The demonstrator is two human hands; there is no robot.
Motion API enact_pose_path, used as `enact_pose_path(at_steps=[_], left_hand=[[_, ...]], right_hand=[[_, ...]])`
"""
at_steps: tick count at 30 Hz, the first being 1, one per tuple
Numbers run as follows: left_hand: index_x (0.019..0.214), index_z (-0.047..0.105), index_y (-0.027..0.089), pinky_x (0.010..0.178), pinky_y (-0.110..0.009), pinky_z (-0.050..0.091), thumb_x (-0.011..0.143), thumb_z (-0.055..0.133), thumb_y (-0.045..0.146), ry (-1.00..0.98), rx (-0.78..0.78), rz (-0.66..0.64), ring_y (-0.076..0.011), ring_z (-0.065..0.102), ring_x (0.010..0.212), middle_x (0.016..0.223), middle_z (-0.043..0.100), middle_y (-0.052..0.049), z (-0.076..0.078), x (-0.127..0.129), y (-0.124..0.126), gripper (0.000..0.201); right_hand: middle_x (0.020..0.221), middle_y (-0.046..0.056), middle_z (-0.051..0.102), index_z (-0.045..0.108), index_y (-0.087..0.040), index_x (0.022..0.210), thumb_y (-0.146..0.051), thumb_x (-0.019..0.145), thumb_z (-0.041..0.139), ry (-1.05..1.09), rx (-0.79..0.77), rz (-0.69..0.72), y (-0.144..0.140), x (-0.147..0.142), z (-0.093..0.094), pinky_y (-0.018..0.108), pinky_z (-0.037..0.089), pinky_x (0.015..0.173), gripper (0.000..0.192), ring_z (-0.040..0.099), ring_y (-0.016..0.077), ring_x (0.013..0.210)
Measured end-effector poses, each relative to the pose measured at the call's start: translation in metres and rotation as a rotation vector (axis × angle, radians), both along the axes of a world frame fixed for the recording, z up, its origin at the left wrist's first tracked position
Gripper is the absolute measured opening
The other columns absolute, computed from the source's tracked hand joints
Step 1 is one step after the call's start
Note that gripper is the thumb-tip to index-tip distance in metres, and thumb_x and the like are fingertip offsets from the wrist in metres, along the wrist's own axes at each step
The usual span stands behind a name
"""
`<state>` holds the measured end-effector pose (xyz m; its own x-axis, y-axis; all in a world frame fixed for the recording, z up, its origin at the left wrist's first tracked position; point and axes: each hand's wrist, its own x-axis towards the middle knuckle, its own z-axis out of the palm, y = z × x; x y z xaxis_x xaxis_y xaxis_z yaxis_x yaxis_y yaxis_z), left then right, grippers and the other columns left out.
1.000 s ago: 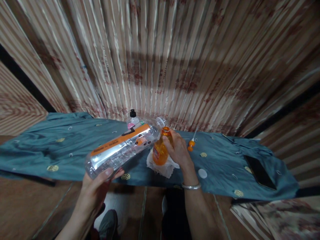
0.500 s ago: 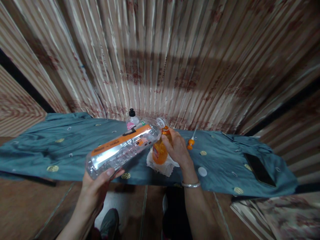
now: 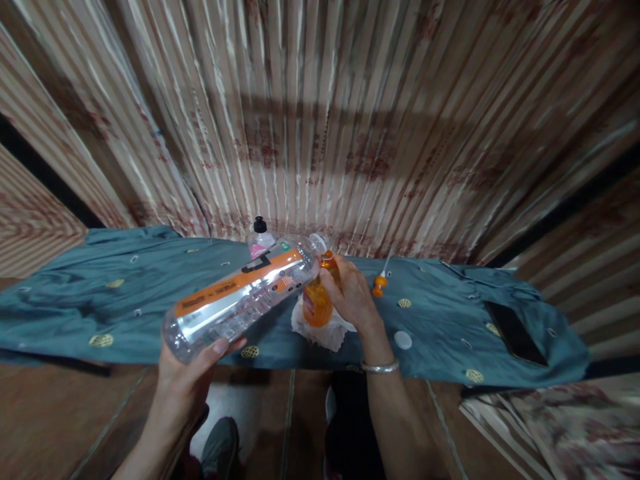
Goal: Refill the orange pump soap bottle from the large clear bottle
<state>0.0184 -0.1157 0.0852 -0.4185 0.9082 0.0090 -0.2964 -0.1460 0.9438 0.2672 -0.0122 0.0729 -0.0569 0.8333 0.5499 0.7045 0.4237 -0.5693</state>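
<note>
My left hand grips the base of a large clear plastic bottle with an orange label, tilted so its open neck rests at the mouth of a small orange bottle. My right hand holds that small orange bottle upright on a white cloth. Both stand on a table covered with a teal cloth. An orange pump top lies just right of my right hand, and a white cap lies near my right wrist.
A small clear bottle with a black cap and pink label stands behind the large bottle. A dark phone lies at the table's right end. A striped curtain hangs behind the table. Below is a wooden floor.
The large bottle's neck has shifted slightly closer over the small orange bottle's mouth, and the view has tilted a little. Both hands keep their grips.
</note>
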Motion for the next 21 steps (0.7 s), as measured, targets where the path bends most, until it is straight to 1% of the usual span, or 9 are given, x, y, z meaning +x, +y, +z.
enact_pose_path(at_steps=[4, 6, 9, 12, 14, 17, 21], left_hand=[[0.149, 0.052, 0.032, 0.076, -0.034, 0.068, 0.054, 0.099, 0.032, 0.012, 0.002, -0.015, -0.0272, 0.073, 0.103, 0.138, 0.069, -0.009, -0.006, -0.005, 0.0, 0.106], [0.15, 0.049, 0.032, 0.078, -0.035, 0.068, 0.054, 0.099, 0.031, 0.019, 0.007, -0.02, -0.0276, 0.072, 0.105, 0.141, 0.065, -0.009, -0.007, -0.007, 0.0, 0.108], [0.147, 0.05, 0.032, 0.077, -0.036, 0.068, 0.053, 0.099, 0.03, 0.034, 0.021, -0.01, -0.0281, 0.071, 0.106, 0.141, 0.064, -0.008, -0.007, -0.007, 0.0, 0.106], [0.14, 0.054, 0.034, 0.078, -0.035, 0.067, 0.05, 0.1, 0.028, 0.033, 0.035, 0.001, -0.0282, 0.07, 0.108, 0.139, 0.063, -0.005, -0.006, -0.007, 0.0, 0.101], [0.136, 0.055, 0.036, 0.078, -0.034, 0.067, 0.049, 0.1, 0.027, 0.039, 0.043, 0.008, -0.0272, 0.069, 0.108, 0.136, 0.063, -0.003, -0.005, -0.008, 0.0, 0.098], [0.133, 0.055, 0.035, 0.074, -0.033, 0.068, 0.046, 0.101, 0.026, 0.061, 0.045, -0.004, -0.0264, 0.067, 0.105, 0.132, 0.062, -0.004, -0.004, -0.011, 0.0, 0.098], [0.133, 0.054, 0.035, 0.073, -0.036, 0.068, 0.047, 0.101, 0.028, 0.086, 0.043, 0.005, -0.0283, 0.067, 0.106, 0.136, 0.061, -0.005, -0.002, -0.011, 0.0, 0.098]], right_hand=[[0.133, 0.021, 0.074, 0.063, -0.013, 0.138, -0.043, 0.101, 0.051, 0.0, -0.002, 0.0, 0.0, -0.001, 0.0, 0.058, 0.054, 0.11, 0.049, 0.069, 0.0361, 0.124], [0.133, 0.022, 0.074, 0.062, -0.012, 0.139, -0.043, 0.101, 0.051, 0.006, 0.0, -0.002, 0.0, -0.001, 0.0, 0.059, 0.054, 0.11, 0.05, 0.069, 0.0363, 0.125], [0.131, 0.021, 0.074, 0.063, -0.013, 0.138, -0.044, 0.1, 0.052, 0.024, -0.003, 0.002, 0.0, -0.002, -0.001, 0.057, 0.055, 0.109, 0.051, 0.07, 0.0355, 0.124], [0.134, 0.02, 0.074, 0.062, -0.014, 0.139, -0.045, 0.1, 0.052, 0.045, -0.011, 0.012, -0.001, -0.002, -0.001, 0.055, 0.054, 0.111, 0.051, 0.07, 0.0342, 0.126], [0.136, 0.02, 0.073, 0.06, -0.015, 0.142, -0.046, 0.1, 0.052, 0.059, -0.02, 0.013, -0.001, -0.002, 0.0, 0.055, 0.054, 0.111, 0.053, 0.069, 0.034, 0.127], [0.136, 0.021, 0.072, 0.055, -0.013, 0.144, -0.048, 0.1, 0.052, 0.083, -0.036, 0.025, -0.002, -0.002, 0.003, 0.054, 0.054, 0.11, 0.056, 0.069, 0.0344, 0.126], [0.124, 0.017, 0.076, 0.059, -0.016, 0.134, -0.048, 0.1, 0.053, 0.098, -0.068, 0.046, -0.003, -0.002, 0.007, 0.051, 0.057, 0.104, 0.046, 0.073, 0.0321, 0.115]])
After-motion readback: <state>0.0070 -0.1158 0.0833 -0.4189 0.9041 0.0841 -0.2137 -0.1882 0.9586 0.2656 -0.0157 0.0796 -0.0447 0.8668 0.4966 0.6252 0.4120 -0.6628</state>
